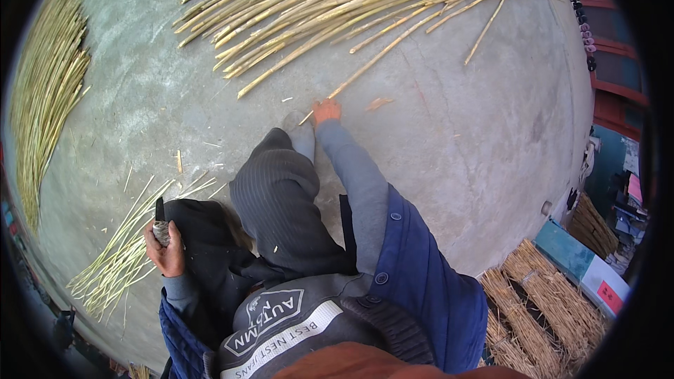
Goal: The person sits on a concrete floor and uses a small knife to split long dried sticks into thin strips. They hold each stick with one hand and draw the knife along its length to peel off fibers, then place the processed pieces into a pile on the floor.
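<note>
My left hand (166, 253) is closed round the pale wrapped handle of a knife (160, 212), its dark blade pointing away from me beside my left knee. Stretched forward, my right hand (326, 110) grips a long thin stalk (358, 74) near its close end. The stalk slants up and right, and its far part reaches into a large pile of yellowish stalks (316, 7) on the floor. Beneath and beside my left hand lie thin pale green peeled strips (123, 267).
Along the left lies another long heap of greenish stalks (49, 91). Dry straw-coloured bundles (554, 295) sit at the lower right, next to a teal and white box (572, 260). Small shavings (379, 104) dot the concrete floor (477, 154). One loose stalk (484, 31) lies apart.
</note>
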Motion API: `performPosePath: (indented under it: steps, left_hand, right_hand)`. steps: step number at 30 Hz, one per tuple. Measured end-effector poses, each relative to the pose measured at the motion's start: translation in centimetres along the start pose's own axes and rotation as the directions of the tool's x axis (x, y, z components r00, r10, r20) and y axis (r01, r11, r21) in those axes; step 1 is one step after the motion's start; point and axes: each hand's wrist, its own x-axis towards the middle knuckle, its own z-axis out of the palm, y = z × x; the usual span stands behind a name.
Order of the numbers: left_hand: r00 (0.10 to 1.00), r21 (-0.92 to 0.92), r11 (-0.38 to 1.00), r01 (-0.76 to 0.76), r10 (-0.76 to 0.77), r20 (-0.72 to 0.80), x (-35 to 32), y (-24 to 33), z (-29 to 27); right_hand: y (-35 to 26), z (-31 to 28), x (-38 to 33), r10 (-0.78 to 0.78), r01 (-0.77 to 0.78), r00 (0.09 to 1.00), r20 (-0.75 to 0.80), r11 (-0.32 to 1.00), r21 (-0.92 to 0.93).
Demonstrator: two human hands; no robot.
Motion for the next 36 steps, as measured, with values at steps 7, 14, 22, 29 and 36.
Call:
performPosePath:
  steps: [7,14,22,29,36]
  left_hand:
    - [0.993,-0.04,0.994,0.1,-0.097,0.064,0.3,-0.7,0.0]
    - [0.993,-0.014,0.997,0.082,-0.081,0.084,0.6,-0.5,0.1]
    - [0.996,-0.064,0.995,0.071,-0.067,0.061,0.9,0.5,0.5]
    - [0.997,-0.084,0.994,0.063,-0.058,0.057,1.0,1.0,0.3]
    - [0.992,-0.044,0.993,0.108,-0.105,0.069,1.1,1.0,0.4]
  right_hand:
    - [0.4,0.3,0.8,-0.133,0.134,0.991,0.021,0.974,-0.184]
    - [0.1,-3.2,1.4,-0.385,0.376,0.85,-0.36,0.921,-0.096]
    - [-0.6,-7.9,2.9,-0.522,0.632,0.722,-0.454,0.765,0.125]
    - [-1.8,-7.6,2.3,-0.486,0.517,0.847,-0.214,0.848,0.119]
    - [-4.0,-8.9,7.1,-0.275,0.316,0.944,-0.18,0.911,0.265]
